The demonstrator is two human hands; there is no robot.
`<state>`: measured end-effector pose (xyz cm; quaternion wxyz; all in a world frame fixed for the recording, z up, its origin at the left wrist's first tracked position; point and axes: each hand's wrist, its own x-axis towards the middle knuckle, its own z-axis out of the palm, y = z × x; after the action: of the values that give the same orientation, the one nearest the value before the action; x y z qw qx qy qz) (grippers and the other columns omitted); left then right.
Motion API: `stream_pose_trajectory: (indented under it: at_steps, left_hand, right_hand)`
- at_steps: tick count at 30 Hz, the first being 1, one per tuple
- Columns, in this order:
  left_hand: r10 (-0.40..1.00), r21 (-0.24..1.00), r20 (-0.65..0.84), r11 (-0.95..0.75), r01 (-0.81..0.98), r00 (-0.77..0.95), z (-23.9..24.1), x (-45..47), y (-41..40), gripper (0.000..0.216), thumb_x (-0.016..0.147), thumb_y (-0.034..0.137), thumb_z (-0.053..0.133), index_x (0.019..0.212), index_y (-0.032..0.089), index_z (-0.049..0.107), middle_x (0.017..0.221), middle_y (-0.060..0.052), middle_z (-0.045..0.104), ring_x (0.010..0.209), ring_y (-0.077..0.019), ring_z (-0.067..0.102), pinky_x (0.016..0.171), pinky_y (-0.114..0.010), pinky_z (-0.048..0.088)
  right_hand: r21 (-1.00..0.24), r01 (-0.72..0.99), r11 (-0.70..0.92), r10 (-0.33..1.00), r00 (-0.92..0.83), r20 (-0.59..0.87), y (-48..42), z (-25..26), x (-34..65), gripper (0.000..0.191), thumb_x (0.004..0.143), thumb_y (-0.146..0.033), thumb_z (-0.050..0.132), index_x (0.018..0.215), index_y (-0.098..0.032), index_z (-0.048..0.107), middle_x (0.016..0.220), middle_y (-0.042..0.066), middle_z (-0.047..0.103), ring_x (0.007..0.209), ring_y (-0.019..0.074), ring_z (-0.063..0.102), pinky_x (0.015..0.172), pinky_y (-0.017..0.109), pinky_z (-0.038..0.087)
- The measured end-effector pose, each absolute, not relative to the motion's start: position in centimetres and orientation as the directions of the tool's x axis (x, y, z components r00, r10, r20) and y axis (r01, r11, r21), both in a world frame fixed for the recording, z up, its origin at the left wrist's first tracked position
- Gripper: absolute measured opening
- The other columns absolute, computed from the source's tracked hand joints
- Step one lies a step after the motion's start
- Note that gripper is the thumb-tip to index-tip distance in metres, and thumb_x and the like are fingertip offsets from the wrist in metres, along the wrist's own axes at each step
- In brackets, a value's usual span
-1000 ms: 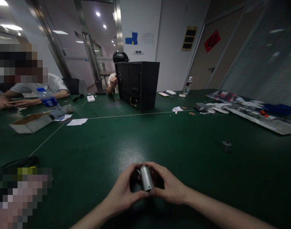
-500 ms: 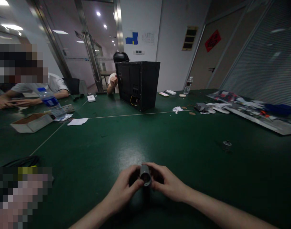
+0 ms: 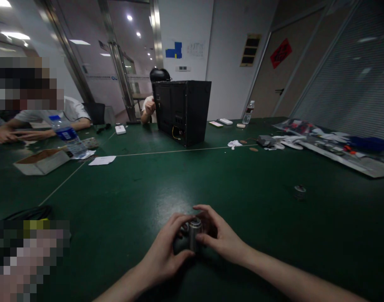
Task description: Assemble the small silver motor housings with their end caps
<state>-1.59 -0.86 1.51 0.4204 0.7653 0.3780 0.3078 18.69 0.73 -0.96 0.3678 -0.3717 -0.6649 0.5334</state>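
Observation:
A small grey metal cylinder (image 3: 194,238) stands nearly upright between my hands, low in the middle of the view. Its upper end has a ringed, stepped rim, and its wall looks smooth. My left hand (image 3: 168,243) grips it from the left, thumb by its lower end and fingers reaching to the top. From the right, my right hand (image 3: 225,235) holds the cylinder with the thumb against its side; the index finger is raised over the top. Fingers hide the cylinder's far side. Further right on the table lies a small round metal part (image 3: 300,191).
A tall black box-shaped device (image 3: 182,111) stands mid-table with a person behind it. At left are a cardboard box (image 3: 42,162), a water bottle (image 3: 69,136), a paper (image 3: 102,160) and another person. A cluttered tray (image 3: 349,157) lies at right. Black cables (image 3: 28,213) sit near left.
The cylinder has turned from tilted, with its hollow end facing me, to nearly upright with the ringed end on top. My right index finger has lifted, and my left thumb has moved lower.

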Motion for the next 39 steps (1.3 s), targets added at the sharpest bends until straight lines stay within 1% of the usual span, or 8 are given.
stream_pose_trajectory:
  at_steps: [4, 8, 16, 19, 25, 30, 35, 39]
  left_hand:
    - [0.812, 0.858, 0.156, -0.394, 0.33, 0.563, 1.7, -1.6, -1.0, 0.06, 0.072, 0.009, 0.07, 0.124, 0.026, 0.045, 0.124, -0.007, 0.049, 0.11, -0.0252, 0.052, 0.092, -0.036, 0.044]
    - [0.832, 0.875, 0.119, -0.347, 0.339, 0.542, 1.3, -1.5, -1.0, 0.057, 0.073, 0.009, 0.068, 0.122, 0.024, 0.042, 0.12, -0.008, 0.055, 0.106, -0.0243, 0.056, 0.093, -0.037, 0.045]
    - [0.864, 0.887, 0.022, -0.249, 0.39, 0.502, 1.3, -1.3, -0.9, 0.025, 0.08, 0.017, 0.063, 0.103, 0.018, 0.054, 0.099, -0.005, 0.067, 0.088, -0.0212, 0.063, 0.078, -0.03, 0.049]
    - [0.878, 0.94, 0.034, -0.191, 0.282, 0.478, 1.4, -1.5, -0.7, 0.026, 0.082, 0.018, 0.062, 0.107, 0.019, 0.055, 0.102, -0.004, 0.067, 0.094, -0.0222, 0.062, 0.084, -0.032, 0.047]
    - [0.905, 0.993, -0.012, -0.04, 0.113, 0.425, 0.8, -1.9, -0.3, 0.04, 0.083, 0.027, 0.06, 0.121, 0.022, 0.049, 0.12, -0.006, 0.061, 0.117, -0.0256, 0.052, 0.101, -0.039, 0.037]
    - [0.869, 0.996, -0.091, 0.085, 0.035, 0.487, 1.6, -1.9, -0.6, 0.05, 0.084, 0.036, 0.061, 0.127, 0.023, 0.038, 0.119, -0.008, 0.062, 0.117, -0.0265, 0.054, 0.1, -0.041, 0.038]
    - [0.86, 0.992, -0.046, -0.02, 0.125, 0.507, 1.7, -2.0, -0.6, 0.04, 0.088, 0.038, 0.053, 0.123, 0.022, 0.043, 0.123, -0.008, 0.058, 0.118, -0.0277, 0.052, 0.1, -0.042, 0.038]
    - [0.885, 0.974, -0.023, -0.085, 0.21, 0.465, 1.0, -1.9, -0.5, 0.035, 0.082, 0.027, 0.06, 0.115, 0.023, 0.049, 0.116, -0.006, 0.06, 0.111, -0.026, 0.055, 0.096, -0.039, 0.041]
  right_hand:
    - [-0.981, 0.127, 0.144, 0.915, -0.395, 0.083, 0.6, -0.7, 18.3, 0.058, 0.067, -0.015, 0.073, 0.117, -0.023, 0.045, 0.095, 0.002, 0.058, 0.073, 0.0136, 0.055, 0.065, 0.026, 0.045]
    - [-0.959, 0.217, 0.181, 0.916, -0.391, 0.084, 0.4, -0.4, 18.1, 0.054, 0.064, -0.014, 0.075, 0.109, -0.022, 0.048, 0.091, 0.001, 0.061, 0.071, 0.0142, 0.056, 0.064, 0.027, 0.046]
    - [-0.887, 0.28, 0.366, 0.852, -0.484, 0.199, 0.3, 0.3, 18.6, 0.029, 0.075, -0.024, 0.069, 0.101, -0.021, 0.058, 0.091, 0.001, 0.061, 0.077, 0.0162, 0.057, 0.069, 0.029, 0.046]
    - [-0.886, 0.247, 0.393, 0.824, -0.522, 0.22, 0.5, 0.3, 18.9, 0.035, 0.077, -0.025, 0.067, 0.11, -0.022, 0.055, 0.099, 0.003, 0.059, 0.081, 0.0167, 0.056, 0.07, 0.03, 0.046]
    - [-0.879, 0.253, 0.404, 0.779, -0.599, 0.185, 0.6, 0.2, 19.0, 0.077, 0.064, -0.025, 0.078, 0.131, -0.025, 0.04, 0.116, 0.006, 0.051, 0.09, 0.0194, 0.054, 0.075, 0.033, 0.048]
    - [-0.879, 0.275, 0.389, 0.815, -0.549, 0.188, 0.5, 0.0, 18.7, 0.063, 0.065, -0.022, 0.077, 0.121, -0.024, 0.046, 0.109, 0.005, 0.055, 0.087, 0.0183, 0.055, 0.073, 0.031, 0.048]
    - [-0.876, 0.337, 0.346, 0.857, -0.493, 0.149, 0.4, -0.3, 18.7, 0.066, 0.059, -0.03, 0.084, 0.115, -0.022, 0.05, 0.1, 0.002, 0.058, 0.079, 0.0166, 0.056, 0.068, 0.029, 0.047]
    - [-0.85, 0.314, 0.423, 0.816, -0.54, 0.207, 0.2, 0.0, 18.7, 0.061, 0.063, -0.025, 0.081, 0.115, -0.023, 0.049, 0.104, 0.003, 0.056, 0.086, 0.0179, 0.055, 0.07, 0.029, 0.047]
